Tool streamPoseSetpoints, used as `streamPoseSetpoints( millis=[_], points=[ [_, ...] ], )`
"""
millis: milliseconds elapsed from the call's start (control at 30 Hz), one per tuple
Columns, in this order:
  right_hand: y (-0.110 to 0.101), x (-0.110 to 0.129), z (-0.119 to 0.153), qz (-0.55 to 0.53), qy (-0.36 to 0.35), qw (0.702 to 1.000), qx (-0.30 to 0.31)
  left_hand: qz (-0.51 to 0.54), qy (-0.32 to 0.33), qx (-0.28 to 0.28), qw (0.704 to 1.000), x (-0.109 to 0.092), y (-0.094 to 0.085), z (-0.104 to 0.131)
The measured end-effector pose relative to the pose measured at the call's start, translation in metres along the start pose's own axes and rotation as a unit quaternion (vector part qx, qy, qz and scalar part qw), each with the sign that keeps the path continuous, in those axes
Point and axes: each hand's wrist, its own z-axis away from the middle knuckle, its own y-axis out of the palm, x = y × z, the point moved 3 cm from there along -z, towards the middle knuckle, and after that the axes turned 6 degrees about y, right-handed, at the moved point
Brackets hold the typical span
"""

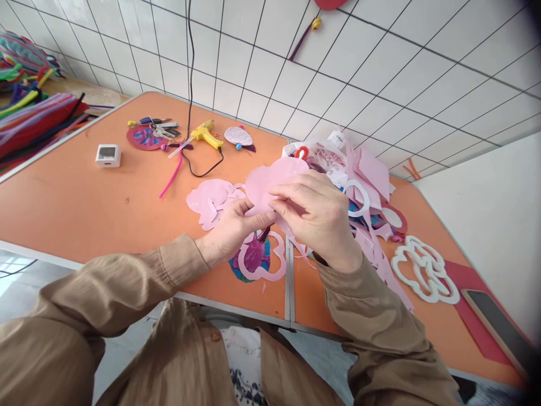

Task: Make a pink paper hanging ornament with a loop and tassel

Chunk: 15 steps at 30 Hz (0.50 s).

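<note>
Sleeves (pixel 122 282) sit behind left hand (pixel 236 224) and right hand (pixel 315 211), whose grip pinches paper (pixel 268 177). Uneven tugging there could tear it.

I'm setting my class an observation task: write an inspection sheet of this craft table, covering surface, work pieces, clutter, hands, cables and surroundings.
Surface: orange tabletop, crossed by a metal seam.
Work pieces: pink scalloped paper in the hands; pink cutouts to its left; pink outline frame partly over a round purple-and-blue piece.
Clutter: keys, white cube, yellow hot-glue gun; piled pink scraps at right.
Hands: left hand and right hand both pinch the paper.
Cables: black cord down the wall; glue-gun cord looped on the tabletop.
Surroundings: white tiled wall; colourful pipe cleaners at far left.
</note>
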Motion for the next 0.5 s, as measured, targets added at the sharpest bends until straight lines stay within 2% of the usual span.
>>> streamPoseSetpoints(
  millis=[200,500],
  points=[
    [0.0019,-0.0003,0.0017,-0.006,0.013,1.000,0.010,0.046,0.005,-0.019,0.999,-0.0032,0.0030,-0.0004],
    [0.0032,0.0014,0.0036,0.014,0.016,0.999,0.032,0.046,0.001,-0.032,0.998,0.0008,-0.0021,-0.0038]
  ],
)
